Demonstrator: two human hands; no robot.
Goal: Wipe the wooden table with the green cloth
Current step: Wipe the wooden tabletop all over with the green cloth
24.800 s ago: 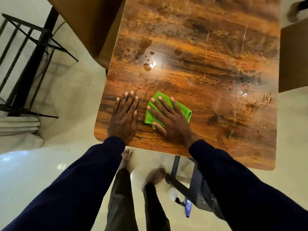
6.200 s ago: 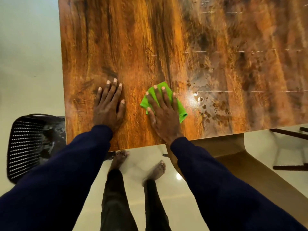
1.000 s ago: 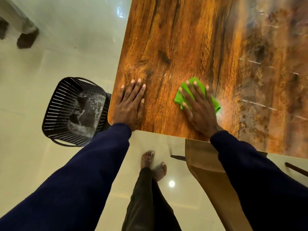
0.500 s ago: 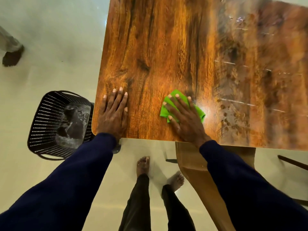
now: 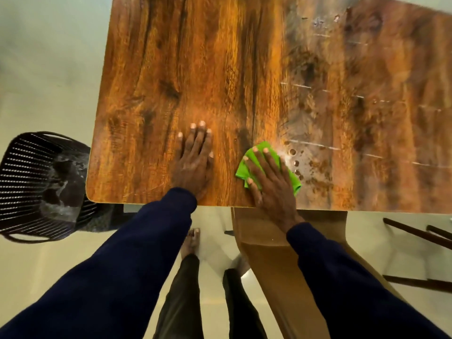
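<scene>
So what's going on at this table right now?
A person is wiping a wooden table near its front edge. The right hand presses a green cloth flat on the wood, beside some droplets and streaks not yet wiped. The left hand rests flat on the table, empty. A black basket sits on the floor to the left.

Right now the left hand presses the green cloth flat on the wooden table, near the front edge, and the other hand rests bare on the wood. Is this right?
Not quite: the hands are swapped. The head view shows the right hand pressing the green cloth flat on the wooden table, near the front edge, while the left hand rests bare on the wood.
</scene>
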